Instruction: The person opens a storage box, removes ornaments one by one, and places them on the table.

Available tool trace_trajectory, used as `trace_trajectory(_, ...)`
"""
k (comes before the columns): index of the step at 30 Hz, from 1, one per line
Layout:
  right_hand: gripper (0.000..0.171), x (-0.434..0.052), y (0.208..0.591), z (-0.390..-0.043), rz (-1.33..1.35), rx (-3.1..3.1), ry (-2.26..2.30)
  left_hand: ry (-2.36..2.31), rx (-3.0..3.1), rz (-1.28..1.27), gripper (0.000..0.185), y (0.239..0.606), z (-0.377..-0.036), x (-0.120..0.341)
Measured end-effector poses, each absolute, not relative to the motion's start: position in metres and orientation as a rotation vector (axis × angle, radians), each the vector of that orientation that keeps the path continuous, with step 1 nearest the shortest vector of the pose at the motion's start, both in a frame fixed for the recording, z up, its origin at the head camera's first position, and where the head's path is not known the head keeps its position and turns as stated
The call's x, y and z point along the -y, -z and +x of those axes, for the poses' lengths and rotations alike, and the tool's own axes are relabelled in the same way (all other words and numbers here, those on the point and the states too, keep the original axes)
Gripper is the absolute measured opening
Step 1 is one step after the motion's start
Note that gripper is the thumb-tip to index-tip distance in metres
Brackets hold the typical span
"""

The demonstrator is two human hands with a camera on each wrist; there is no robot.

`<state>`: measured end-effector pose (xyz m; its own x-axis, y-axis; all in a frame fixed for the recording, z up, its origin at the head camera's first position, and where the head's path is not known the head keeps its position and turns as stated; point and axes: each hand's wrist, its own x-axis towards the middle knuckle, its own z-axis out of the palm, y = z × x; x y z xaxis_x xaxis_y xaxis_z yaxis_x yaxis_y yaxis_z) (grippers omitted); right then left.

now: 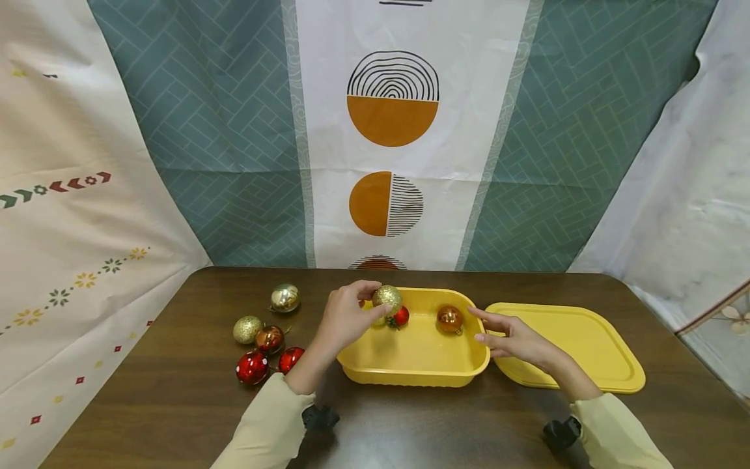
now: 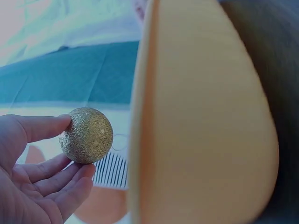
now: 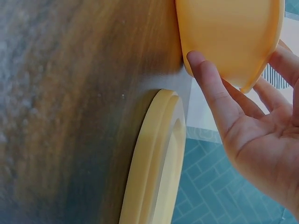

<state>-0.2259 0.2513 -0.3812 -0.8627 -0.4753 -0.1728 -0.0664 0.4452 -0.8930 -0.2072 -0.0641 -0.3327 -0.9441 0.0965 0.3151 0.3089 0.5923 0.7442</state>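
Left hand (image 1: pixel 346 317) pinches gold glitter bauble (image 1: pixel 387 298) over yellow tub (image 1: pixel 418 371) | right hand (image 1: pixel 512 339) open, fingers against tub rim | risk: light fingertip pinch, bauble may slip, bounce off red bauble (image 1: pixel 401 316) inside

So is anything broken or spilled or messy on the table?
Nothing stands out. The yellow tub sits flat with a red ball and a copper ball inside, its lid lies flat beside it, and five more balls rest together. The left hand holds a gold glitter ball.
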Motion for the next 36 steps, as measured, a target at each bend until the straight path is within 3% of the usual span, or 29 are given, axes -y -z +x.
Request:
trace_trajectory(16, 0.064, -0.249, 0.38, -0.225, -0.411, -2.312, 1.397, 1.192, 2.551, -0.093, 0.043, 0.322, -0.207, 0.186)
trace_trajectory(22, 0.064, -0.25, 0.381, -0.225, -0.415, -2.309, 1.403, 1.095, 2.56, 0.023, 0.048, 0.336, -0.206, 0.229)
trace_trajectory(36, 0.065, -0.251, 0.382, -0.225, -0.424, -2.293, 1.418, 1.039, 2.632, 0.192, 0.051, 0.371, -0.221, 0.266)
